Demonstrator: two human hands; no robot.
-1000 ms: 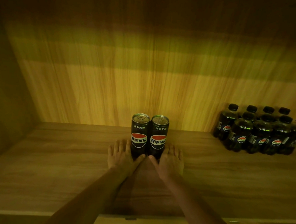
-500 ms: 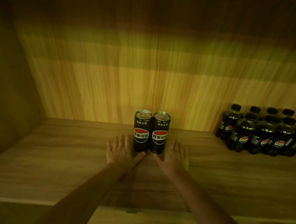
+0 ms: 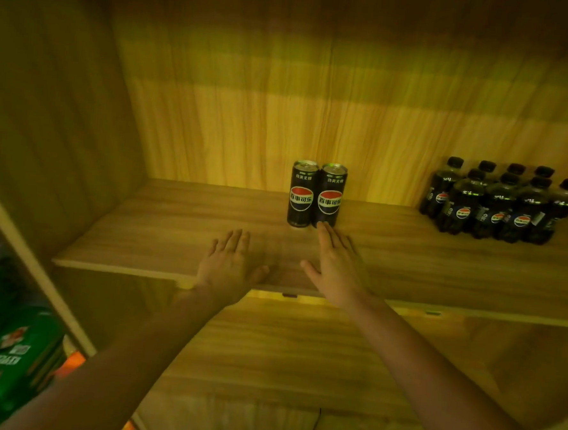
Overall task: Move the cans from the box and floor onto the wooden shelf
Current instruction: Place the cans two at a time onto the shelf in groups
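On the wooden shelf [image 3: 174, 241], two cans upright, both hands empty.

From my remote seat I log the left can [image 3: 302, 194] and right can [image 3: 331, 196] standing side by side, touching, near the shelf's back panel, labels facing me. Left hand [image 3: 228, 268] lies flat, palm down, fingers spread wide, holding nothing, well short of the cans. Right hand [image 3: 336, 268] is likewise flat and splayed, its fingertips [image 3: 322, 226] just at the base of the right can; contact I cannot confirm. Cluster of dark bottles [image 3: 496, 204] stands far right on the same board. Green packaging [image 3: 11, 357] shows low at left, blurred.
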